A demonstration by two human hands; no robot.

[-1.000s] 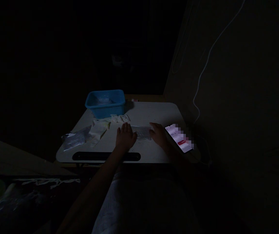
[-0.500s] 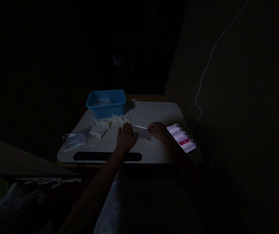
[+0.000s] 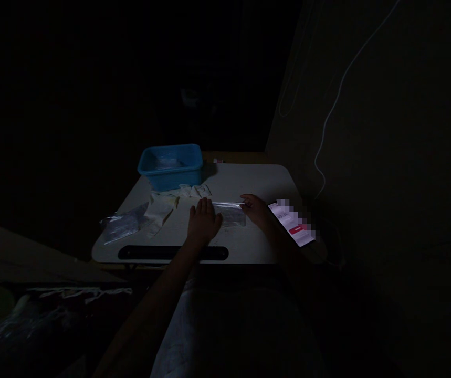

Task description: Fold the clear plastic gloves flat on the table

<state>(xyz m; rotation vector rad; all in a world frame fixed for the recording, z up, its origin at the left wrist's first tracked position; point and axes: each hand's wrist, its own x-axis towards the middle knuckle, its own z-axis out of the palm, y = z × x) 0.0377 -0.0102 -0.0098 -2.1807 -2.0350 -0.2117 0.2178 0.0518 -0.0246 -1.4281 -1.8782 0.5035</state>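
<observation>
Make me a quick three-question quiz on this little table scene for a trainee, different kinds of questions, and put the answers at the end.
1. True or false: the phone with the lit screen lies on the right-hand side of the right hand.
2. What lies on the table between the left hand and the right hand?
3. Fill in the blank, near or far: the blue tub stands toward the ____ left corner of the table.

Key:
1. True.
2. A clear plastic piece, its far edge catching the light.
3. Far.
</observation>
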